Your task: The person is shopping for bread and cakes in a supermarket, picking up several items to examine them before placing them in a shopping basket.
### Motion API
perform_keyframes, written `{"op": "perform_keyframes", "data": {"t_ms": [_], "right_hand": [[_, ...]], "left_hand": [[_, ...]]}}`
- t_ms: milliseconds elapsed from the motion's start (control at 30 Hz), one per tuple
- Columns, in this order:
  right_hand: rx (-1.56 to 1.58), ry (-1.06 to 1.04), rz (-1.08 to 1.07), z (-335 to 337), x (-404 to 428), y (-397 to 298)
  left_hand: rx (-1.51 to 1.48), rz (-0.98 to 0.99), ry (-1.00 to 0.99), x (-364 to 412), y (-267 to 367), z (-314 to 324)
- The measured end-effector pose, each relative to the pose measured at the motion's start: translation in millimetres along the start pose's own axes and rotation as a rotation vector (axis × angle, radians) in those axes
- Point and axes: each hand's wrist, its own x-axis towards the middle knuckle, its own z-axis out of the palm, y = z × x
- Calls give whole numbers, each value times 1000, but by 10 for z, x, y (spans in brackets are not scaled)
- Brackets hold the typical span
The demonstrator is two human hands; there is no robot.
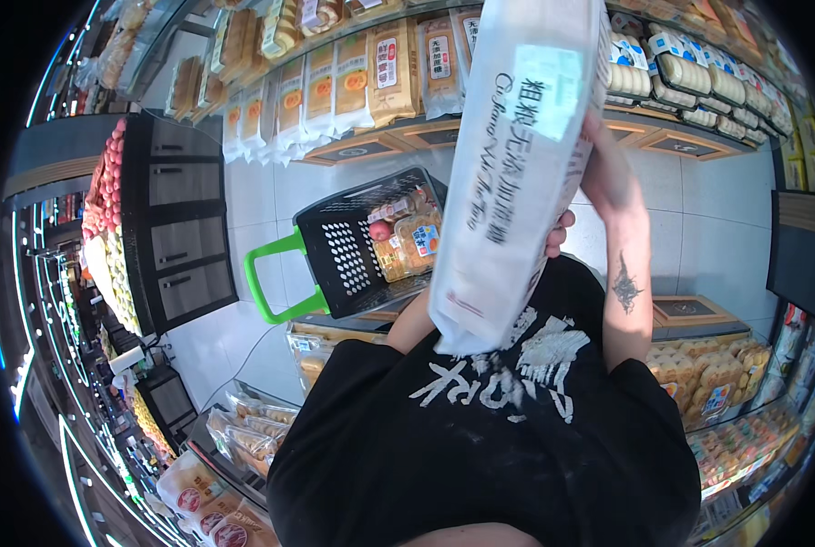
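A long white printed package (503,198) is held up close before me, filling the upper middle of the view. It bears dark writing along its length and a pale, shiny patch near its upper part. My right hand (611,167) grips its right edge, the fingers partly hidden behind it. From behind the package, fingertips of my left hand (558,234) curl round the same edge lower down; the rest of that hand is hidden. Beyond it on the floor, a black shopping basket (342,253) with a green handle (277,318) contains a red round fruit (380,230) and clear-packed baked goods (418,236).
Bagged bread loaves (318,85) line a shelf ahead, with packed white buns (684,72) to its right. Dark drawer cabinets (185,219) under piled fruit stand left. Packed pastries (715,376) lie right of my body, with more bagged bread (209,502) at lower left.
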Motion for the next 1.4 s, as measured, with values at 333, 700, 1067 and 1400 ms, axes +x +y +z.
{"op": "perform_keyframes", "data": {"t_ms": [333,700,1067,1400], "right_hand": [[102,-104,446,-320,583,1308],[-100,-123,667,357,2058,1388],[73,174,500,133,3608,1998],[-438,253,818,-197,3145,2682]], "left_hand": [[210,-35,465,-61,903,-654],[425,-237,544,639,2866,-1018],[524,-25,503,1604,3365,-1300],[78,-180,698,1292,2995,-2117]]}}
